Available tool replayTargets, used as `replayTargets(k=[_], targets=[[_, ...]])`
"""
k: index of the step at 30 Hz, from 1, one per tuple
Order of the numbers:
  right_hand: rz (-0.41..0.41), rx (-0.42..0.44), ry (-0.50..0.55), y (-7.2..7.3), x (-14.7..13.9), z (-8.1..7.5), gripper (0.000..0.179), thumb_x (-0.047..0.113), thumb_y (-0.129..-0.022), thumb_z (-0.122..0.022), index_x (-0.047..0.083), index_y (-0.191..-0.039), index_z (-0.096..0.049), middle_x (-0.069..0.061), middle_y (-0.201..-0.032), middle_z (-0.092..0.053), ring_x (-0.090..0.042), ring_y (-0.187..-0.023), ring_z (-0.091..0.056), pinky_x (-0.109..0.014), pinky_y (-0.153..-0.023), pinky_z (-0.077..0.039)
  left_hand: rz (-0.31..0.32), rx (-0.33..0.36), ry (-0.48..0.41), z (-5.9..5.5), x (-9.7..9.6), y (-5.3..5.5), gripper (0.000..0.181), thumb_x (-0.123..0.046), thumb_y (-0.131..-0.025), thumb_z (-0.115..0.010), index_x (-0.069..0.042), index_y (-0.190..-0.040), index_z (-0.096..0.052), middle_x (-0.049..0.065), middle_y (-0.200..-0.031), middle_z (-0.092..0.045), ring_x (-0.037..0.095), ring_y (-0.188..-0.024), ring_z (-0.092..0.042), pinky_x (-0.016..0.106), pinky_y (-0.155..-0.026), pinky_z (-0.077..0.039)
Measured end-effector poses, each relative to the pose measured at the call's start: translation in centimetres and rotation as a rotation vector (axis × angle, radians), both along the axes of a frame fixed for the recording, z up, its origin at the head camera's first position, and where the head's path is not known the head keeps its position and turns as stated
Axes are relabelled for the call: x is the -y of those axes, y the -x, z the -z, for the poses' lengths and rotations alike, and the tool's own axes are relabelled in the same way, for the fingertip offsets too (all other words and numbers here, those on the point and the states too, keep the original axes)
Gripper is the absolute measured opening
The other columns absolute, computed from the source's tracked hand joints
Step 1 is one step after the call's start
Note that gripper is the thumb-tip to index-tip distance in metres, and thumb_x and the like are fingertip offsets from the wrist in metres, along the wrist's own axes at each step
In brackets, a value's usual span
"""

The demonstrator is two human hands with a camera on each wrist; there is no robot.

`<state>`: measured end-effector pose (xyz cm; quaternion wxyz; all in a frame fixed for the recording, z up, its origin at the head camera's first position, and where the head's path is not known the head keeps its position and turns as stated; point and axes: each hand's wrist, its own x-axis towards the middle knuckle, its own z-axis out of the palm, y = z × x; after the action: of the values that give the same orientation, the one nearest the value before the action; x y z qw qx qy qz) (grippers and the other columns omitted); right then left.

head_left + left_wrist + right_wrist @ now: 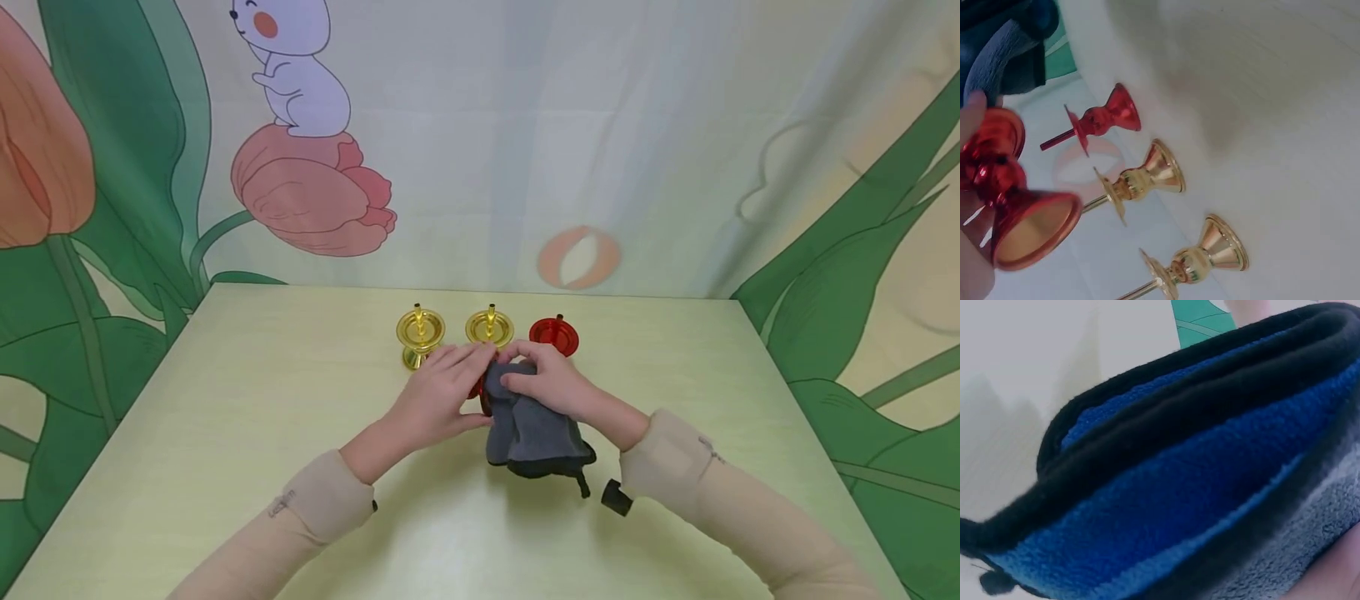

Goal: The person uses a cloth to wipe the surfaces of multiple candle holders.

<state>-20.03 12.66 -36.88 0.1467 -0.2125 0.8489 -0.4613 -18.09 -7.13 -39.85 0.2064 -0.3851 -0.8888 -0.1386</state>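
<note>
Two hands at work: the left (437, 398) grips a tilted red candlestick (1002, 178) before three standing ones (490, 328); the right (558, 383) pinches a grey cloth (543, 433) just beside it. We judge that glossy surface could slip should fingers loosen; one careless knuckle could topple a neighbour.

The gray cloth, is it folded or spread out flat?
Folded. The gray cloth is bunched in the right hand, and the right wrist view shows its black-edged layers doubled over, blue side inward.
</note>
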Motion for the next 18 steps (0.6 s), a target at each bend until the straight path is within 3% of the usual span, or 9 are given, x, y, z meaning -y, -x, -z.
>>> replayTargets(k=[6, 11, 15, 18], targets=[[-0.059, -0.122, -0.122, -0.3, -0.3, -0.1, 0.015, 0.015, -0.081, -0.057, 0.017, -0.095, -0.057, -0.002, -0.073, -0.058, -0.014, -0.064, -0.05, -0.027, -0.058, -0.041, -0.002, 0.281, -0.012, -1.6, 0.6, 0.3, 0.093, -0.053, -0.06, -0.073, -0.007, -0.134, -0.039, 0.006, -0.129, -0.05, 0.023, -0.115, -0.045, 0.039, -0.099, -0.035], [-0.127, -0.238, -0.202, -1.1, -0.2, -0.7, 0.015, 0.018, -0.081, -0.059, 0.02, -0.095, -0.057, 0.003, -0.07, -0.056, -0.012, -0.063, -0.047, -0.025, -0.056, -0.039, 0.021, 0.414, 0.058, -2.5, 0.3, 0.5, 0.096, -0.055, -0.06, -0.072, -0.009, -0.136, -0.035, 0.007, -0.134, -0.044, 0.025, -0.127, -0.035, 0.045, -0.104, -0.027], [-0.123, -0.236, -0.193, -1.3, -0.3, -0.8, 0.015, 0.017, -0.081, -0.06, 0.02, -0.095, -0.057, 0.003, -0.073, -0.056, -0.012, -0.065, -0.047, -0.025, -0.058, -0.04, 0.038, 0.417, 0.053, -2.6, -0.1, 0.2, 0.09, -0.052, -0.06, -0.074, -0.008, -0.132, -0.042, 0.008, -0.132, -0.047, 0.025, -0.129, -0.032, 0.047, -0.104, -0.024], [-0.092, -0.163, -0.116, -1.0, -0.4, -0.4, 0.015, 0.016, -0.081, -0.059, 0.017, -0.096, -0.057, 0.0, -0.073, -0.057, -0.014, -0.066, -0.05, -0.027, -0.061, -0.042, 0.009, 0.266, 0.054, -2.0, -0.5, -0.2, 0.087, -0.051, -0.059, -0.075, -0.009, -0.128, -0.044, 0.003, -0.125, -0.053, 0.023, -0.129, -0.032, 0.048, -0.105, -0.022]])
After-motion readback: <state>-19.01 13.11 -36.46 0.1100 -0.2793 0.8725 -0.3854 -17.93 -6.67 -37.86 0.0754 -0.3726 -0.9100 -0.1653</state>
